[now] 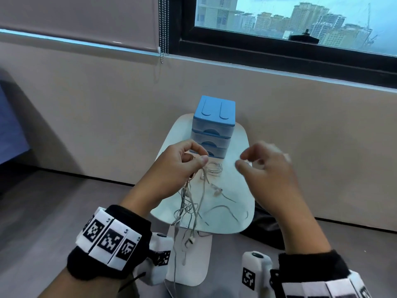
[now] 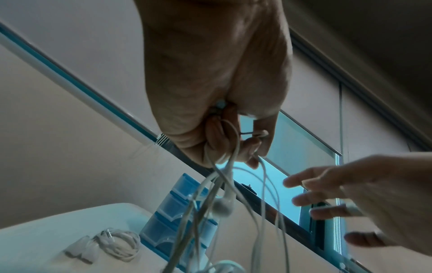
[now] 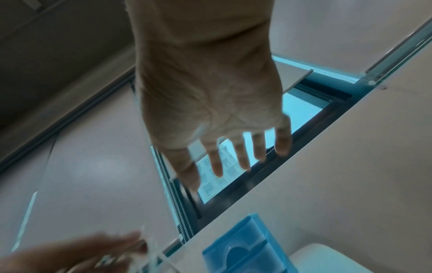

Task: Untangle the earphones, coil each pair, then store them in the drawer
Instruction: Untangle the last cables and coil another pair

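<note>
My left hand [image 1: 193, 160] is raised over the small white table [image 1: 236, 224] and pinches a tangled bunch of white earphone cables [image 1: 189, 209] that hang down past the table's front edge. The left wrist view shows the cables [image 2: 224, 184] running out of the curled fingers, an earbud [image 2: 222, 206] dangling. One coiled pair [image 1: 214, 168] lies on the table in front of the blue drawer unit [image 1: 212, 125]; it also shows as a coil [image 2: 119, 243]. My right hand [image 1: 245, 161] hovers to the right, blurred, fingers spread [image 3: 233, 157], holding nothing. The drawers look closed.
The table stands against a beige wall under a window [image 1: 300, 22]. A bead chain of the blind [image 1: 163, 29] hangs at the back left. A loose earbud and cable [image 1: 217, 191] lie on the table. A dark object [image 1: 264, 231] sits on the floor at the right.
</note>
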A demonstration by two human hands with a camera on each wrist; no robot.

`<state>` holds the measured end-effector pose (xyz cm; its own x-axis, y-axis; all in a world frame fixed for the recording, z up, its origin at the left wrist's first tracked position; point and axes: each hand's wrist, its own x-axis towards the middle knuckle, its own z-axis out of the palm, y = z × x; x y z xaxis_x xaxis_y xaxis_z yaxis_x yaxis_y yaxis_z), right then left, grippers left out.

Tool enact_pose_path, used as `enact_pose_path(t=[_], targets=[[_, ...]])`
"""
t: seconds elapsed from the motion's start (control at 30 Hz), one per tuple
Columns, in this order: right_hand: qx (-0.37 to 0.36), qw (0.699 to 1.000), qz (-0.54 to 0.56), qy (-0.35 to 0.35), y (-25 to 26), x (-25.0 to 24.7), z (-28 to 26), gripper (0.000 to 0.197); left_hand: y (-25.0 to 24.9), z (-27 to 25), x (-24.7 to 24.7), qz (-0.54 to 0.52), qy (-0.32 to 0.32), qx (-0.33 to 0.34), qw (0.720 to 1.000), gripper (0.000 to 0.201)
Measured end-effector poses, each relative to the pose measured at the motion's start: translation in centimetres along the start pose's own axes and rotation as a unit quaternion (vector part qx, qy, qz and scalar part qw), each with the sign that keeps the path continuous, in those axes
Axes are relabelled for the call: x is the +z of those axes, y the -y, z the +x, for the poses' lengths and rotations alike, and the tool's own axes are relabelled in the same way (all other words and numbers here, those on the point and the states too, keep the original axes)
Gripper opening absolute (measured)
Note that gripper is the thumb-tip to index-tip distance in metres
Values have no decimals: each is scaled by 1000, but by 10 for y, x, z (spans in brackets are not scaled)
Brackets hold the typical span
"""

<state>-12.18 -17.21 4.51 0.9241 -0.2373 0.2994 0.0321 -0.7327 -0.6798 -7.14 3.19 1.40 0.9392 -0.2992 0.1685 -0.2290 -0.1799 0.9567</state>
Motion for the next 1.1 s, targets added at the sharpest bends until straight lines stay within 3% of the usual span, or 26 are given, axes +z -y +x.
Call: enact_pose_path(t=[0.1, 0.13, 0.2, 0.27, 0.37, 0.53, 0.73, 0.97, 1.1], targets=[[12, 970, 86, 226, 6, 15, -8, 25, -2, 1, 3, -18, 0, 3, 1000, 4], [14, 957, 87, 276, 5, 22, -11, 35, -3, 1, 4, -20, 2, 5, 1000, 4], [14, 950, 96, 296, 2, 36, -14, 54, -5, -1, 5, -16, 5, 7, 1000, 5], [-8, 956, 93, 280, -1, 45, -14, 54, -7, -2, 4, -17, 12, 5, 1000, 6], [-47, 963, 112, 241, 0, 48, -13, 20, -8, -3, 0, -34, 15, -1, 999, 5], [-44, 969, 141, 198, 3, 39, -9, 26, -8, -2, -5, -50, 9, -20, 999, 7], [-47, 939, 312, 135, 24, 0, 0, 29, -1, -8, -3, -42, 53, -42, 997, 13], [-70, 928, 357, 75, 43, -22, 7, 29, -6, -14, 3, -24, 102, -30, 994, 16], [-121, 881, 458, -1, 49, -30, 9, 28, -1, -16, 4, 15, 110, -19, 994, 21]])
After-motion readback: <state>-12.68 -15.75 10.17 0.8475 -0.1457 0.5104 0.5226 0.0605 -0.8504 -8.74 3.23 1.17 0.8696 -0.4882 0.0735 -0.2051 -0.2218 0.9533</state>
